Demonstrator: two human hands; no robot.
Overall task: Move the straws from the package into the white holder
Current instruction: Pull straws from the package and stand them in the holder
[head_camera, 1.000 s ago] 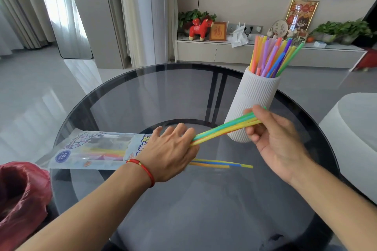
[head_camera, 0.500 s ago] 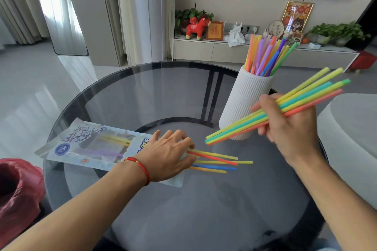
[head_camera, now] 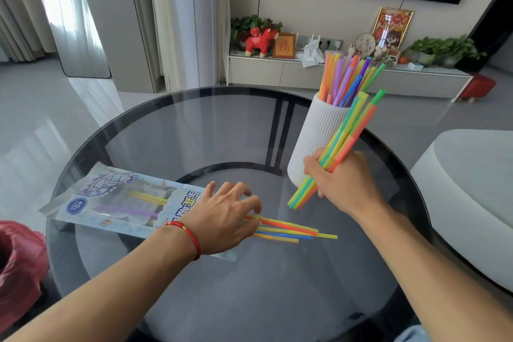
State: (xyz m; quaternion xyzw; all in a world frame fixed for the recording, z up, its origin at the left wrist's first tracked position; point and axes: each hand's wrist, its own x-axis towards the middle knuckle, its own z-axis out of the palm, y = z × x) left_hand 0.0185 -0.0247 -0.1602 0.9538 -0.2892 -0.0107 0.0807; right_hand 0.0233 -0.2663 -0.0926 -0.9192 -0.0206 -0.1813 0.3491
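Here the right hand [head_camera: 344, 178] grips a bundle of straws [head_camera: 340, 147], fingers clamped, beside the white holder [head_camera: 313, 141]. The left hand [head_camera: 224, 216], fingers spread, presses the package [head_camera: 122, 200] on the tabletop [head_camera: 277, 286]. Tilted low, the bundle could knock the holder over.

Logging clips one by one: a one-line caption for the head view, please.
Right hand grips a multicoloured straw bundle beside the ribbed white holder; left hand rests on the plastic package.

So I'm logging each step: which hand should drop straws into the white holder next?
Right hand: it already grips a bunch of straws beside the white holder. The left hand rests on the package.
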